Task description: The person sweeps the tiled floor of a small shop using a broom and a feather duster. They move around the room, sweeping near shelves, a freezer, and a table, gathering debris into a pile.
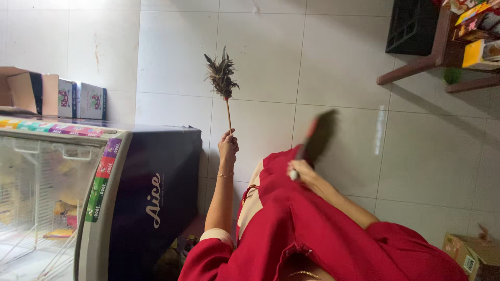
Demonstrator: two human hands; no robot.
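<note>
Left hand (228, 147): fingers closed around thin wooden stick of feather duster (222, 78); dark feather head held out over white tiled floor (338, 62), just beyond chest freezer (99, 198). Right hand (302, 173): fingers wrapped on handle of second, dark brush (319, 136), blurred, kind not discernible. Freezer glass lid shut; wire baskets and packaged items seen inside. Cardboard boxes (52, 96) seen past freezer's far edge.

Dark brown feather duster (222, 77), red dress (312, 234), perhaps navy freezer (156, 177).
</note>
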